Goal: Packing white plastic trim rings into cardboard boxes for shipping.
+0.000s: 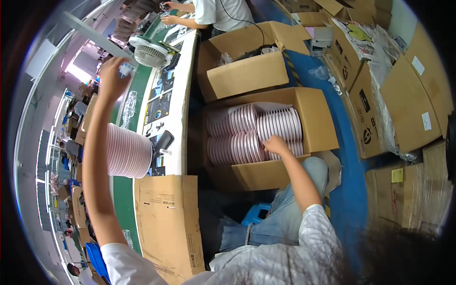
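Observation:
My right hand [276,145] reaches into an open cardboard box [319,118], its fingers closed at the edge of a pale pink, round disc. Rows of these thin pale discs [237,148] stand on edge in the box. My left hand [112,80] is raised over the far left of the bench, slightly blurred. Its fingers are bent around something small and see-through that I cannot make out. Beside my left forearm, a tall stack of the same pale discs [130,151] stands on the bench, with a black part [164,141] next to it.
A white fan-like unit [150,53] and clear plastic pieces [129,105] are on the green-topped bench [124,194]. A cardboard sheet [166,223] covers the bench's near edge. Another open box [247,76] stands beyond mine. A co-worker's hands [170,19] work farther off. Cartons [403,194] line the right.

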A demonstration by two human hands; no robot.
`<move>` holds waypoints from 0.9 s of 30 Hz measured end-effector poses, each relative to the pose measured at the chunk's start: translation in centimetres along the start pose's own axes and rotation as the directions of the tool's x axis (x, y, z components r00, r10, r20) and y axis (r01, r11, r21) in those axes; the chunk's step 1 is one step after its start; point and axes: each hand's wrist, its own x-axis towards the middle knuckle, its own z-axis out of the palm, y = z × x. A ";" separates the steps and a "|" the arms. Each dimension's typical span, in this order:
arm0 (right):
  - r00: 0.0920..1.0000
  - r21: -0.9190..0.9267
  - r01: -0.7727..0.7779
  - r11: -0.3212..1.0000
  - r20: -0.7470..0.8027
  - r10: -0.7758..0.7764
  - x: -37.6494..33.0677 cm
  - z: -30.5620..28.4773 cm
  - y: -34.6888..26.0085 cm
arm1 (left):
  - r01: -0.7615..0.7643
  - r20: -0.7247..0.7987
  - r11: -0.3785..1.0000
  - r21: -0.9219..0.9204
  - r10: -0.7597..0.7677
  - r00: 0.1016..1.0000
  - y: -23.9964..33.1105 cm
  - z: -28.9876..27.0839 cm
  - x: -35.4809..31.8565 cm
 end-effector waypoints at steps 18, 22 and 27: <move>0.922 -0.124 -0.186 0.975 -0.364 0.130 -3.1 -4.4 1.5 | -0.593 0.750 0.655 -0.469 0.650 0.125 42.2 35.7 -22.5; 0.956 -0.034 -0.094 0.995 -0.284 0.080 -1.0 -3.7 0.1 | -0.629 0.757 0.662 -0.409 0.631 0.171 41.3 39.0 -23.8; 0.959 -0.011 -0.176 0.984 -0.227 0.169 -0.7 -3.7 1.6 | -0.698 0.758 0.518 -0.494 0.651 -0.053 43.4 34.4 -18.6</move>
